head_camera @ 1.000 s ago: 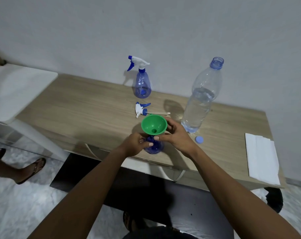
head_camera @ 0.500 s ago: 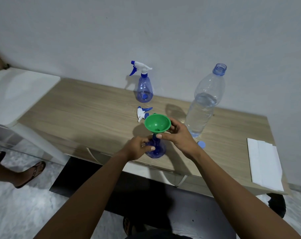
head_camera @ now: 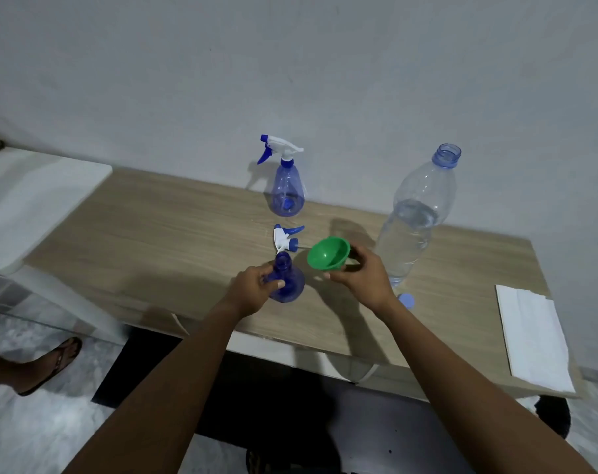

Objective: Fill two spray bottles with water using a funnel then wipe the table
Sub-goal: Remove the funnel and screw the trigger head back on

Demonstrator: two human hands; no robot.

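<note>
The person stands at a light wooden table (head_camera: 154, 234) pushed against a pale wall. Their left hand (head_camera: 251, 290) is wrapped around an open blue spray bottle (head_camera: 289, 285) that stands upright near the front edge, the fingers clasping its neck and shoulder. Its mouth is uncovered. The right hand (head_camera: 362, 275) grips a green funnel (head_camera: 328, 253), holding it tilted in the air just to the right of that bottle's mouth, with the bowl facing up and to the left; the funnel is clear of the neck, not seated in it.

Just behind the open bottle lies a loose white-and-blue spray trigger head (head_camera: 285, 238), flat on the tabletop. Farther back, close to the wall, a second blue spray bottle (head_camera: 286, 193) stands upright with its trigger head screwed on.

To the right stands a large clear water bottle (head_camera: 415, 217), uncapped and partly full. Its small blue cap (head_camera: 406, 299) rests on the table near its base, partly hidden by the right wrist. A folded white cloth (head_camera: 533, 336) lies well apart at the table's right end. At far left, someone's sandalled foot (head_camera: 51, 366) is on the floor.
</note>
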